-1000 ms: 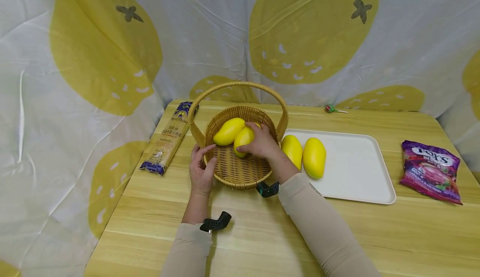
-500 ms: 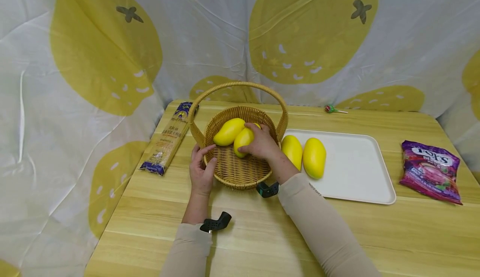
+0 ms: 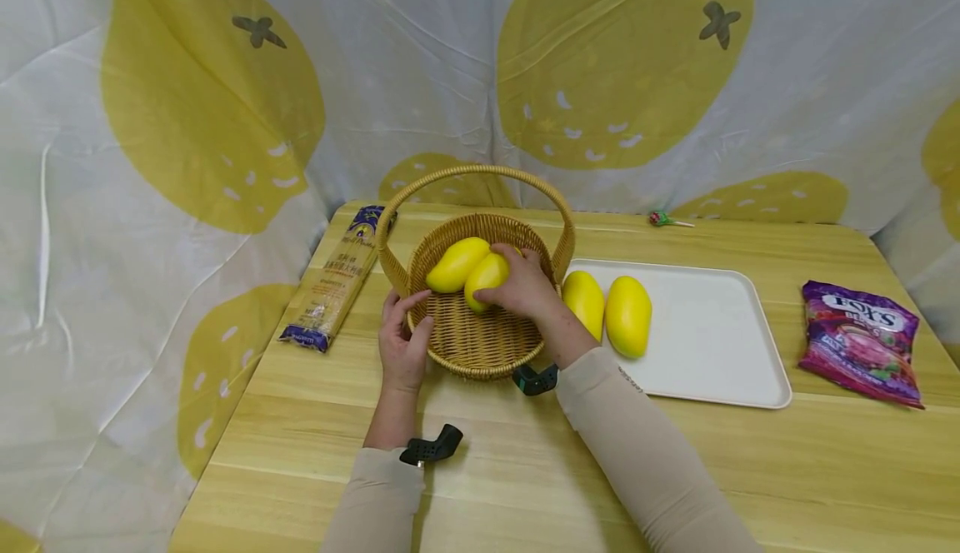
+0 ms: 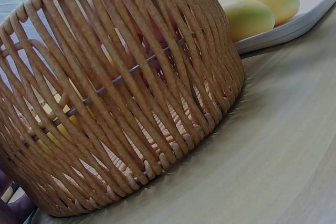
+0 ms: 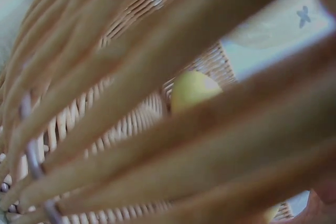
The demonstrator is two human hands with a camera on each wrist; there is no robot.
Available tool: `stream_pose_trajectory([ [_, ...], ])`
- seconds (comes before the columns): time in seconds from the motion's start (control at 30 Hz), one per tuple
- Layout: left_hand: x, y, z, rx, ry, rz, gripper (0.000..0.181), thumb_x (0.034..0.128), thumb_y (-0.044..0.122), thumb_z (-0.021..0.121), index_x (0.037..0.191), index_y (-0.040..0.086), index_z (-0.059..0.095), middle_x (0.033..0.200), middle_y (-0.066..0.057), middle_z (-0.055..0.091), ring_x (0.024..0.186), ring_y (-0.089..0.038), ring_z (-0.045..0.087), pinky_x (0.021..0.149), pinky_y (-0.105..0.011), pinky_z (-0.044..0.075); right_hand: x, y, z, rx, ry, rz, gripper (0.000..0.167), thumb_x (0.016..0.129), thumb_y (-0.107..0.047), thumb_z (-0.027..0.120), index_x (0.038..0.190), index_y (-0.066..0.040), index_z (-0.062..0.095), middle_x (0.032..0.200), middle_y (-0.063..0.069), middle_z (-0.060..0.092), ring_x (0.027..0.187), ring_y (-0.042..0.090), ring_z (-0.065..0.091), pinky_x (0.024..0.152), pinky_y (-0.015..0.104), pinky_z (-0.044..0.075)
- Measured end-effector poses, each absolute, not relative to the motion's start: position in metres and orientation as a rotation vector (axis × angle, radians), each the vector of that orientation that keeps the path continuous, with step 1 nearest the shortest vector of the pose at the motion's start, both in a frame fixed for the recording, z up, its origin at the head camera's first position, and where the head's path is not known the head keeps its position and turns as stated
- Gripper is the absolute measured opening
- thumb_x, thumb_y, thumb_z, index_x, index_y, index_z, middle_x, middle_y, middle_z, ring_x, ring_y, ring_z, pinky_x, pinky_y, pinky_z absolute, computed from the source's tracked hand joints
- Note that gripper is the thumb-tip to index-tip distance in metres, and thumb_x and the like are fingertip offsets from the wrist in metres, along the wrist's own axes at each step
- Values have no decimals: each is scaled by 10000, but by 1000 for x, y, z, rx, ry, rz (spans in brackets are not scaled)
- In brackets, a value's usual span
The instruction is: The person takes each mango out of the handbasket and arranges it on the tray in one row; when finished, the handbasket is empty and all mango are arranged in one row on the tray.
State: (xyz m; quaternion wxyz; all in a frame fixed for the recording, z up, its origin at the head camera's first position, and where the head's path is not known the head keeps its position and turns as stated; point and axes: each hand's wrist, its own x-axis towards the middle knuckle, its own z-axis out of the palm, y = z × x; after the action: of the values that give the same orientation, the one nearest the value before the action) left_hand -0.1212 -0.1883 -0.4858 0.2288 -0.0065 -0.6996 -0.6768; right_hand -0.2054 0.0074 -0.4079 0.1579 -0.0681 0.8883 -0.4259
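Observation:
A wicker basket point(image 3: 480, 349) with a tall arched handle stands on the table, two yellow mangoes inside. My left hand point(image 3: 403, 346) holds the basket's near left side, with index finger and thumb at the rim. Reaching in over the right side, my right hand point(image 3: 525, 288) grips one mango point(image 3: 486, 280). The other mango point(image 3: 457, 264) lies beside it, further left. Basket weave hides most of the inside in both wrist views; a mango point(image 5: 194, 92) shows through the gaps in the right one.
Two more mangoes point(image 3: 628, 316) lie at the left end of a white tray point(image 3: 708, 332). A purple sweets bag point(image 3: 861, 343) is at far right, a lollipop point(image 3: 662, 217) at the back. Packaged spaghetti point(image 3: 337, 278) lies left of the basket.
The mango in my right hand has shifted very slightly left within the basket. Both hands otherwise keep their places.

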Motion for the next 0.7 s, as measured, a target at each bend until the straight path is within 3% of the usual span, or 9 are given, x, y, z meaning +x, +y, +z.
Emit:
stream_pose_trajectory([
  [0.2,-121,-188,-486,-39,-1897,-1900,354,880,-81,569,1226,-150,607,1569,-237,339,1484,-374,309,1154,-613,292,-203,9,-400,-233,2564,-1286,865,812,-388,829,1550,-257,397,1649,183,158,1366,419,460,1110,578,404],
  [0.5,-122,-187,-485,-45,-1869,-1929,364,870,-120,559,1230,-153,601,1544,-202,358,1455,-337,356,1170,-501,317,-188,14,-372,-321,2604,-1322,916,792,-386,834,1571,-253,371,1633,167,208,1320,418,497,1059,584,445],
  [0.7,-123,-187,-484,-77,-1853,-1928,361,864,-120,554,1219,-176,587,1517,-252,364,1416,-373,385,1109,-341,403,-177,21,-361,-399,2617,-1338,891,783,-391,839,1552,-291,402,1635,119,227,1285,386,523,1028,562,467],
])
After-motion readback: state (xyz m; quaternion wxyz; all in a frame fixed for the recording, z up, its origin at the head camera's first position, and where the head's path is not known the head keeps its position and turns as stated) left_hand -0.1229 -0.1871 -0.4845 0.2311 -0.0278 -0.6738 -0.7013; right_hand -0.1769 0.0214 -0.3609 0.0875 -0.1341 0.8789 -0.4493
